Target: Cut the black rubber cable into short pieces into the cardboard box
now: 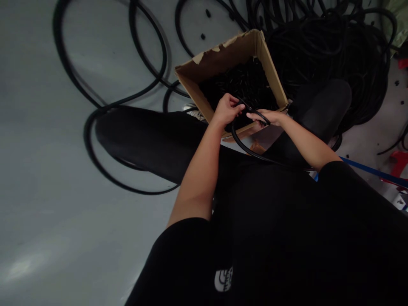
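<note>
1. Grey painted floor [47, 148] fills the left of the view; loose loops of black tubing [165, 51] lie across it; a large heap of coiled black tubing [331, 55] lies at upper right.
2. The seated person's black-trousered legs [143, 140] extend to either side of an open cardboard box [219, 55]; the box has a torn upper edge and stands between the legs, its near wall just below the hands.
3. The box holds many short black pieces [242, 80]; their exact form is too dark to tell.
4. A length of black flexible tube [241, 145] sits across the near edge of the box, running between both hands and then sagging in a curve toward the person's lap.
5. The left hand [227, 109] is closed, its fingers curled around the tube; the right hand [264, 117] is nearly closed, its fingers wrapped over the tube just beside the left hand; the two hands are close together above the box.
</note>
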Available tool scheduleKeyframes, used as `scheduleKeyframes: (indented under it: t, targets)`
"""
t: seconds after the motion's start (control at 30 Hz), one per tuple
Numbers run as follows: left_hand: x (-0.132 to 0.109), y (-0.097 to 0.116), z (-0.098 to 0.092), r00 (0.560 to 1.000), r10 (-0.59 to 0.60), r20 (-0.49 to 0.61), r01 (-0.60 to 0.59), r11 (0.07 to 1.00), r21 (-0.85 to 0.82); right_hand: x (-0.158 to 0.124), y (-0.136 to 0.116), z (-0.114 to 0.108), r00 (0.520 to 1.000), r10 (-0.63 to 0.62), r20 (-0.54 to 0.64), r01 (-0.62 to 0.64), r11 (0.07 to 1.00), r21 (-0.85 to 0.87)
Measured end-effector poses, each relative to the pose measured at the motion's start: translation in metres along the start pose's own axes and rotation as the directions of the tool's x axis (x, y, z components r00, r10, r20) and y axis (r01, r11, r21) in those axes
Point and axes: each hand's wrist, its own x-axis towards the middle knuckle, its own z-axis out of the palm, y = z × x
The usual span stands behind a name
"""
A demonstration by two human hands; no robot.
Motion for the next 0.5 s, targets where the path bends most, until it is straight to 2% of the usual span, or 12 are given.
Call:
scheduleKeyframes:
  t: [0.2, 0.37, 0.5]
  targets:
    - [0.0000, -0.0033, 0.0040, 1.000, 0.014, 0.011, -0.015, 1.000, 0.012, -0.0033, -0.0026, -0.0012, 0.999, 0.003, 0.034, 0.000, 0.996, -0.088]
    - [-0.0063, 0.0044, 0.0075, 0.994, 0.106, 0.001, -0.106, 0.994, 0.028, -0.0068, -0.0062, -0.0019, 0.998, -0.010, 0.066, 0.016, 0.996, -0.089]
    - [0.0002, -0.0043, 0.0057, 0.987, 0.156, -0.042, -0.151, 0.983, 0.104, -0.0065, -0.0085, -0.0022, 0.997, 0.008, 0.073, -0.004, 0.998, -0.057]
